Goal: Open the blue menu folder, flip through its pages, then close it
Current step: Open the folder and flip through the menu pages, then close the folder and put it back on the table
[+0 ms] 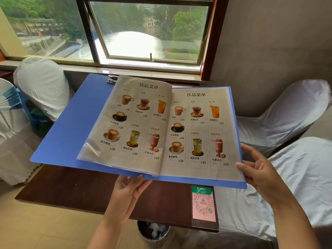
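Above the table (71, 187), open blue menu folder (71, 126), both hands' fingers (248, 150) gripping its edges.

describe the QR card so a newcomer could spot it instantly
Start at the dark wooden table under the open blue menu folder. At the table's near right corner lies the QR card, flat, below the folder's edge. It alone has a green header over a pink code panel.

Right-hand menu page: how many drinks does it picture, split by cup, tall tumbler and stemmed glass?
On the right-hand page of the blue menu folder:
Cups on saucers or alone: 4
Tall tumblers: 2
Stemmed glasses: 1
Total: 7
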`<state>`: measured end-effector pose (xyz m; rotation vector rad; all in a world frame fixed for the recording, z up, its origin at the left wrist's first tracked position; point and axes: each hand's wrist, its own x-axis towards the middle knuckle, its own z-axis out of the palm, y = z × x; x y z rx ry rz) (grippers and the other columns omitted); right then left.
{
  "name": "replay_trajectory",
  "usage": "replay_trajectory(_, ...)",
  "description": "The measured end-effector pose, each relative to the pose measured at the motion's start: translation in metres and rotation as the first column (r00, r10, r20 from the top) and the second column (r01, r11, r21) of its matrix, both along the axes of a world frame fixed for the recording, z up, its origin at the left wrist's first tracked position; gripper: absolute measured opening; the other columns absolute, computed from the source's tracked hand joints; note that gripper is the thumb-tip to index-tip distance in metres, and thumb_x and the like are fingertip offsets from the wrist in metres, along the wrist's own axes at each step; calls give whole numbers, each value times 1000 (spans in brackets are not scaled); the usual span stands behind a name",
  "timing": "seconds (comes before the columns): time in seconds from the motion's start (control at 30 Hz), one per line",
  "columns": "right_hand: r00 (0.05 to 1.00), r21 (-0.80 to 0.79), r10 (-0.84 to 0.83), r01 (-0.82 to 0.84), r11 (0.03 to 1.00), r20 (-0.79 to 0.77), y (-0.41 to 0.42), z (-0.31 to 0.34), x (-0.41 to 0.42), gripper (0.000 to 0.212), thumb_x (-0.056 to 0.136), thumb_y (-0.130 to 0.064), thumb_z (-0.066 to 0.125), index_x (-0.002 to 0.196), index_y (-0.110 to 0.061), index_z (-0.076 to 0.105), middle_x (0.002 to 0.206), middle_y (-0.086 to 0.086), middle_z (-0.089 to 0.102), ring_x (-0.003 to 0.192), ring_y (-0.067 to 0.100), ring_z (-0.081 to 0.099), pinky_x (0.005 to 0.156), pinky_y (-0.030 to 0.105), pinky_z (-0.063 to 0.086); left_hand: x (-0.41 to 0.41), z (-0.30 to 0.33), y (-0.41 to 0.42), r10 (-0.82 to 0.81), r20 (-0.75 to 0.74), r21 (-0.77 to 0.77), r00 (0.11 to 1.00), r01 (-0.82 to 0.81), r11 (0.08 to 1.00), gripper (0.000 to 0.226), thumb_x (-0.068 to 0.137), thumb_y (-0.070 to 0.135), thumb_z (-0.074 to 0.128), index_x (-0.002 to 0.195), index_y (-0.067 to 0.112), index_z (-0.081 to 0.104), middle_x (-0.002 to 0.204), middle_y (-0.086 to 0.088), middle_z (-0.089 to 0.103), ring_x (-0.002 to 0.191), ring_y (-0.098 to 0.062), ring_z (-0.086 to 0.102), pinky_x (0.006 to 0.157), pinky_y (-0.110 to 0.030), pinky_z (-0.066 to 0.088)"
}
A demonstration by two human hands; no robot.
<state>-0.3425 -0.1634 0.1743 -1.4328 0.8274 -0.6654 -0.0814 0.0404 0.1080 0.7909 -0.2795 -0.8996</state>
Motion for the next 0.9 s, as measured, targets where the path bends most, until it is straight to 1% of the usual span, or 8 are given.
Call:
replay_trajectory(0.17,1000,-11,3,-3,1000,31,3,-3,10,47,81,-8,59,112,-43,50,93,3,75,90,19,71,61,36,61,9,9,3,33,302,103,953,-67,992,21,78,-3,57,89,11,68,65,-3,72,79,-19,73,74,-32,59)
replay_trajectory(0.23,999,-21,-4,5,1000,39,4,-5,15,47,82,-6,58,111,-43,50,96,5,73,89,19,71,63,38,61,11,12,2,23,510,171,860,-127,977,22,79,1,60,99,8,64,76,-2,76,84,-19,72,75,-24,57)
replay_trajectory(0.33,998,-36,-23,25,999,53,6,-8,21,47,82,-6,58,114,-40,49,99,6,72,90,20,71,65,41,61,15,13,2,-30,733,252,680,-229,940,25,83,-6,60,92,18,64,81,15,76,83,-10,71,67,-10,51)
replay_trajectory(0.4,996,-21,-37,38,999,79,4,-8,21,47,82,-7,58,114,-41,50,97,5,73,92,21,70,64,40,61,22,19,6,-120,677,243,726,-68,968,36,84,-11,52,103,18,63,95,11,76,92,-12,69,75,-14,52)
replay_trajectory(0.5,993,22,-9,6,1000,120,1,-8,17,49,78,-12,60,116,-42,51,96,1,74,94,22,69,63,39,61,36,25,7,-182,380,87,907,161,983,48,81,1,45,127,11,53,111,-10,72,103,-24,66,88,-34,54)
replay_trajectory(0.6,987,45,46,-53,998,154,3,-9,20,55,73,-16,61,123,-36,51,98,1,74,94,24,70,63,38,61,37,25,-4,-157,344,163,926,106,981,38,88,24,47,120,10,60,98,-8,75,89,-21,70,72,-32,59)
replay_trajectory(0.73,984,-10,105,-104,994,142,8,-6,26,56,76,-19,61,129,-30,48,106,2,73,95,27,69,66,41,60,34,19,-11,-193,274,248,942,124,961,37,76,19,62,110,5,66,103,-11,74,89,-22,71,64,-27,57)
replay_trajectory(0.9,969,120,75,-106,987,234,7,3,28,42,83,-28,47,124,-23,53,106,4,73,93,25,70,63,30,59,33,12,-15,-92,224,223,970,41,974,22,74,16,62,90,13,76,90,-7,77,79,-17,73,60,-24,57)
